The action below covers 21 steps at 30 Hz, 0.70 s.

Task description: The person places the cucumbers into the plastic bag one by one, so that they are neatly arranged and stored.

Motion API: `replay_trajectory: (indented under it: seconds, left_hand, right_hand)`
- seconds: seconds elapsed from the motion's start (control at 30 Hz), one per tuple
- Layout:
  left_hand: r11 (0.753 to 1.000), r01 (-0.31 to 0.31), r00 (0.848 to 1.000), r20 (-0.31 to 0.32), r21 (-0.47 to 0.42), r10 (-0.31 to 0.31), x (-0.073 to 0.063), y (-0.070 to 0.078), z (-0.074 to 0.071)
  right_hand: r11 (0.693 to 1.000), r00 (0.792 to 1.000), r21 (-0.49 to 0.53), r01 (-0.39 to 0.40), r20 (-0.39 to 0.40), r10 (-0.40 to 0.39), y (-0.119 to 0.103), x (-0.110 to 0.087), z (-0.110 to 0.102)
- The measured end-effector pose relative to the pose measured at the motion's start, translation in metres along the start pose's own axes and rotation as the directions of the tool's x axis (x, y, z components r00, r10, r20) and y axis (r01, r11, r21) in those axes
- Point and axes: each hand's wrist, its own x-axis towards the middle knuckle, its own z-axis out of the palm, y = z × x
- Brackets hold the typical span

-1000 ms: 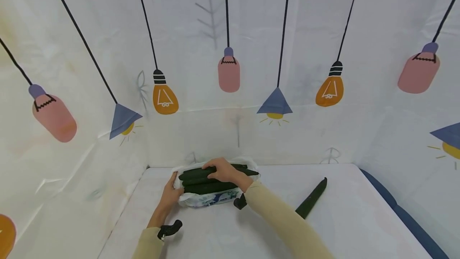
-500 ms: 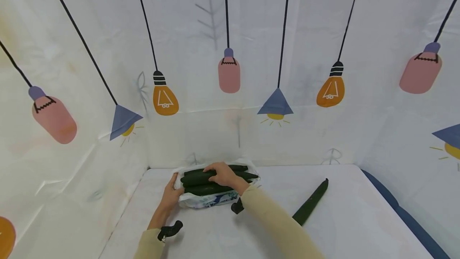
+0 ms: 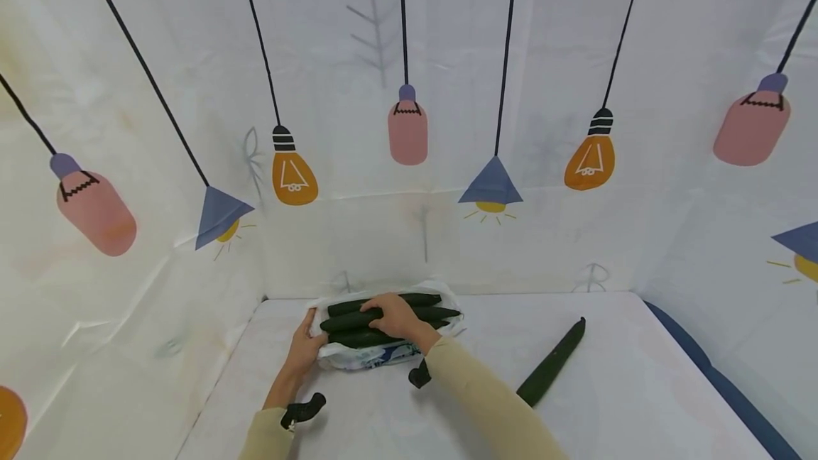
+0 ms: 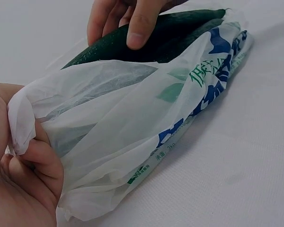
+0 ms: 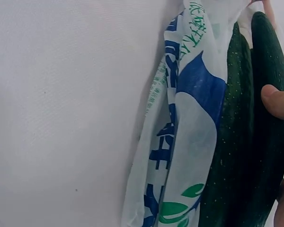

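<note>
Several dark green cucumbers lie side by side in a white plastic bag (image 4: 109, 156) with blue and green print, its mouth facing up. My left hand (image 3: 302, 350) is at the bag's left end, and the left wrist view shows its fingers curled around the bag's edge. Reaching in from the right, my right hand (image 3: 397, 318) grips one cucumber (image 5: 270, 61) around its middle, thumb on the near side, fingers on the far side. That cucumber lies among the others within the bag opening.
One loose cucumber (image 3: 552, 364) lies slantwise on the white table (image 3: 639, 389), right of my right forearm. A white sheet (image 3: 358, 233) printed with hanging lamps stands behind the table and along both sides. Dark blue material (image 3: 709, 368) shows past the table's right edge.
My right hand has shifted slightly toward me with the cucumber it grips. My right forearm has moved left, uncovering more of the loose cucumber. My left hand stays at the bag's edge.
</note>
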Motion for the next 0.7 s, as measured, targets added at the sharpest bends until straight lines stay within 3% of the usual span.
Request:
replay_trajectory:
  seconds: [0.07, 0.43, 0.7]
  left_hand:
    - [1.0, 0.003, 1.0, 0.013, -0.021, -0.003, -0.005, 0.008, 0.001]
    - [0.995, 0.044, 0.999, 0.018, -0.093, -0.042, -0.008, 0.014, -0.001]
    - [1.0, 0.028, 0.999, -0.025, -0.01, -0.028, -0.001, 0.0, -0.002]
  right_hand:
    - [1.0, 1.0, -0.006, -0.001, -0.005, 0.001, 0.001, 0.0, 0.002]
    - [0.999, 1.0, -0.042, -0.009, -0.001, 0.009, 0.005, -0.002, 0.01]
    - [0.997, 1.0, -0.073, 0.01, -0.025, -0.012, 0.006, -0.003, 0.012]
